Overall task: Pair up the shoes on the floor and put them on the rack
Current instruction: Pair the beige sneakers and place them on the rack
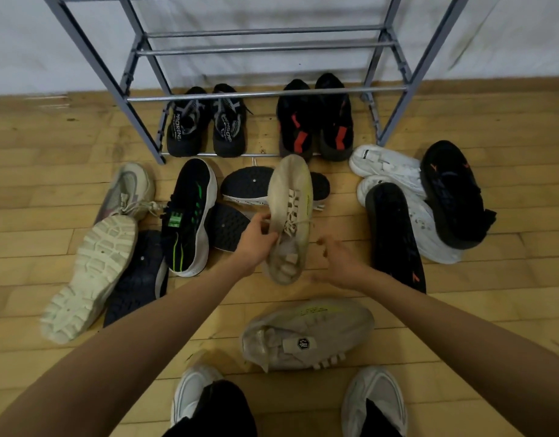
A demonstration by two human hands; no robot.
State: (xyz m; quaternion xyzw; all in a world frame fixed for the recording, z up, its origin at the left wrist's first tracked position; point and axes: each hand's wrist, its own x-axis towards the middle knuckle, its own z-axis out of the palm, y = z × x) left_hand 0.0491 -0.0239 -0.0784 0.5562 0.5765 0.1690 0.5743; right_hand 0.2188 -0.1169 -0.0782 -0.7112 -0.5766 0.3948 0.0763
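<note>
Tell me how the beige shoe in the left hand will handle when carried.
The beige shoe is probably light: the left hand seems to carry it with a side grip. Its soft-looking upper likely flexes. The loose laces may dangle and snag.

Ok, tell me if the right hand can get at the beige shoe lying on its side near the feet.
Probably yes. The right hand holds nothing and is close to that beige shoe, which has nothing lying on it; the left hand grips the other beige shoe.
</note>
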